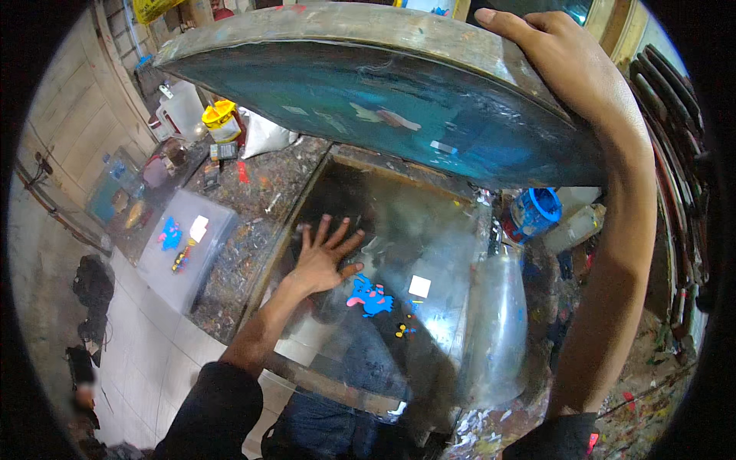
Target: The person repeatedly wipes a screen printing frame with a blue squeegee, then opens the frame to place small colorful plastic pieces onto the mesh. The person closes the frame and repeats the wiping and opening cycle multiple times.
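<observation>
My right hand [548, 54] grips the far right edge of a raised screen printing frame [322, 29], its thumb lying along the wood. The frame stands tilted up, its dark teal-stained mesh [307, 88] facing me. Below it, my left hand [323, 257] lies flat with fingers spread on a glossy, clear surface [414, 218] set in a wooden surround. Beside that hand's thumb is a printed blue cartoon figure [372, 299] with pink parts. A white square [419, 286] and a small yellow-and-black print [402, 330] sit to its right.
On the left, a clear sheet [162, 282] bears a similar print. Behind it stand a yellow-topped tub [222, 123] and a white bag [267, 136]. A blue-rimmed paint pot [534, 211] and a bottle [576, 228] are at right. Curled clear film [498, 322] lies beside the surround.
</observation>
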The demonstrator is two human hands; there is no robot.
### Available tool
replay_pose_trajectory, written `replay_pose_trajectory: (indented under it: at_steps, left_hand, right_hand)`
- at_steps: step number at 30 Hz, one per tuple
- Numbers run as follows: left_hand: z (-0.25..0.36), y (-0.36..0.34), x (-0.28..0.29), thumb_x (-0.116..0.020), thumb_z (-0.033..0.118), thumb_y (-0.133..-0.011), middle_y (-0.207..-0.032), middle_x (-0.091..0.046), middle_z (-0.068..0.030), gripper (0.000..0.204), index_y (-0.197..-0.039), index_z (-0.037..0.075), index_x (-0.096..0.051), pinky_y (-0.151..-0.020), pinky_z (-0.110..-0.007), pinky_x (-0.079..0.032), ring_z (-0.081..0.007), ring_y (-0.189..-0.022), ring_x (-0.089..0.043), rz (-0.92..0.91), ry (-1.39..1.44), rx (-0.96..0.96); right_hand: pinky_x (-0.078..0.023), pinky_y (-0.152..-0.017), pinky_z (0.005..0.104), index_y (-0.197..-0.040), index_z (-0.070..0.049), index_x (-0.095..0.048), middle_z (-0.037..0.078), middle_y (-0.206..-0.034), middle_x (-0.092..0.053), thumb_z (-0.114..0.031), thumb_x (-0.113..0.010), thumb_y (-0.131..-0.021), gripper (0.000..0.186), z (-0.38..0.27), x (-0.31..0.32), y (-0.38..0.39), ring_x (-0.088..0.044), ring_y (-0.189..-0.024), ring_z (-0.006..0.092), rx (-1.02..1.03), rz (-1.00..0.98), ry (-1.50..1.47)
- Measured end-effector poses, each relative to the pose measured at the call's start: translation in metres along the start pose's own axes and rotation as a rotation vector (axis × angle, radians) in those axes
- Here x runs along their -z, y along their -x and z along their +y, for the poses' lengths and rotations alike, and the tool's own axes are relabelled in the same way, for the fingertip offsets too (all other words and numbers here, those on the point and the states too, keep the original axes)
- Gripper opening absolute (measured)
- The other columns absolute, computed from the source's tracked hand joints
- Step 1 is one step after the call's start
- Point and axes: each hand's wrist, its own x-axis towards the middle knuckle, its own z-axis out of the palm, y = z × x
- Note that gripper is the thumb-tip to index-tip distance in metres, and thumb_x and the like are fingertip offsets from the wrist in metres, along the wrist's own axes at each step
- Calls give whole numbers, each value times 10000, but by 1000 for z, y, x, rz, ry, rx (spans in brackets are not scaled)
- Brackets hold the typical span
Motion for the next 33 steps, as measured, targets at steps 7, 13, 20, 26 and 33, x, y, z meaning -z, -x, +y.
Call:
replay_pose_trajectory:
  at_steps: [7, 13, 20, 26, 33]
  left_hand:
    - [34, 30, 22, -582, 102, -1007, -1116, -753, -175, 305, -1283, 18, -677, -864, -413, -595, -339, -921, -751, 245, 602, 2]
    - [-87, 167, 114, -542, 46, -1033, -1088, -744, -114, 354, -1378, 21, -613, -765, -340, -580, -171, -831, -708, 1145, 620, 819]
    - [-211, 263, 163, -656, 89, -970, -1350, -626, -211, 574, -1516, 46, -484, -1084, -494, -434, -357, -1183, -605, 1105, -565, 1157]
    - [-164, 231, 119, -688, 144, -918, -1302, -591, -226, 395, -1278, -5, -620, -1027, -473, -492, -365, -1248, -552, 306, -43, 596]
    - [-224, 235, 95, -589, 11, -883, -939, -714, -224, 186, -968, -12, -753, -763, -539, -567, -402, -872, -715, 157, -276, 598]
  right_hand:
    - [-482, -944, 349, -1099, 55, -751, 188, -1079, -716, -570, -616, -978, 651, 17, 2, -41, -664, -1019, 245, -281, -23, -31]
    - [-430, -735, 449, -997, 102, -679, 241, -757, -558, -463, -569, -1019, 576, 16, 8, -68, -501, -734, 271, -130, -156, -22]
    - [-368, -615, 417, -779, 77, -611, 100, -623, -454, -397, -581, -1036, 540, 26, 18, -66, -408, -646, 192, -225, -216, -78]
    - [-390, -756, 379, -905, 64, -649, 116, -801, -531, -431, -583, -1024, 514, 30, 11, -60, -486, -807, 198, -230, -127, -197]
    - [-472, -995, 370, -1231, -28, -747, 210, -1115, -748, -334, -533, -1010, 433, 15, 16, -50, -684, -1055, 286, -164, -194, -97]
